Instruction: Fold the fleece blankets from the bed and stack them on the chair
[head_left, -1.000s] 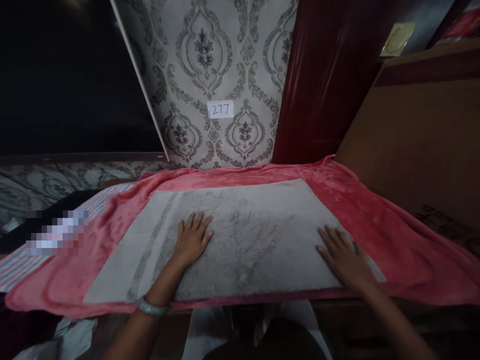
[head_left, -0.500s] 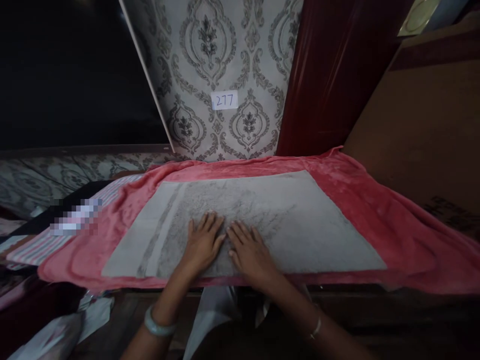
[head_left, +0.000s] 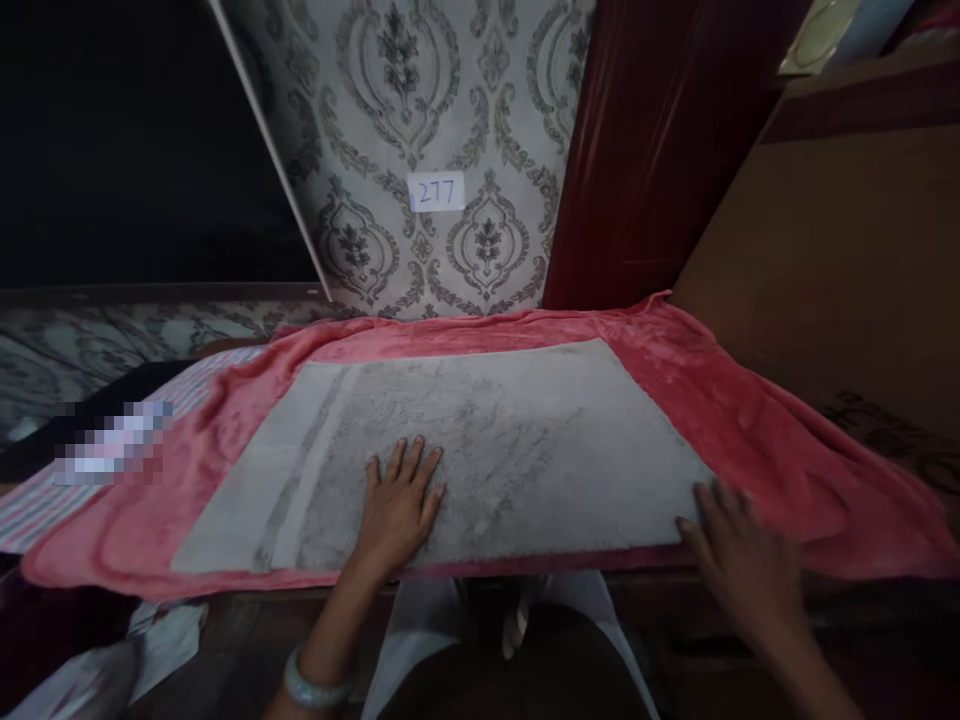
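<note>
The light-grey plush rectangular mat [head_left: 517, 450], mid-frame, is best pressed evenly; nothing is gripped by the spread left hand [head_left: 397, 508] or the open right hand [head_left: 746, 555], lower right.

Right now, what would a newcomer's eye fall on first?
Probably the bright pink-red blanket across the middle, with a grey-and-white cloth lying on it. The left hand spreads on the cloth; the right hand, blurred, is at its near right corner. Behind, a "277" card marks the patterned wallpaper.

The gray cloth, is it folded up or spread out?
Spread out: the gray cloth lies flat and wide on the pink blanket, the left hand resting on it.
</note>
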